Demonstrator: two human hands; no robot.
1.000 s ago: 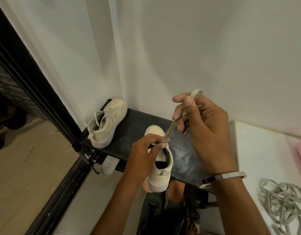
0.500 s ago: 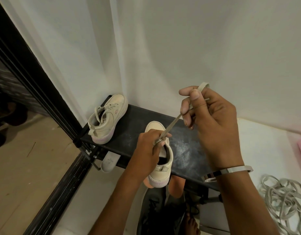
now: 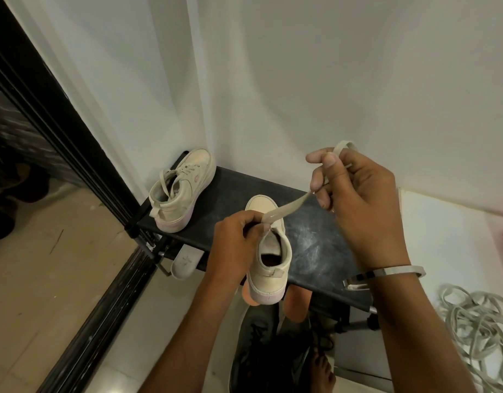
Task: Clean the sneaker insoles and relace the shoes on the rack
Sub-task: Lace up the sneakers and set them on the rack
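Item: cream sneaker (image 3: 268, 259), unlaced, pink-soled, on rack (image 3: 315, 236), near edge. Your left hand (image 3: 239, 236) and right hand (image 3: 355, 194) fingers pinch its flat lace (image 3: 287, 209) taut between them.

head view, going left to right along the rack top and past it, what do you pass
laced sneaker → left hand → unlaced sneaker → lace → right hand → pile of laces

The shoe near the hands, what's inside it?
Inside the near sneaker only a dark opening shows. Whether an insole lies in it cannot be told. The left hand covers its front part.
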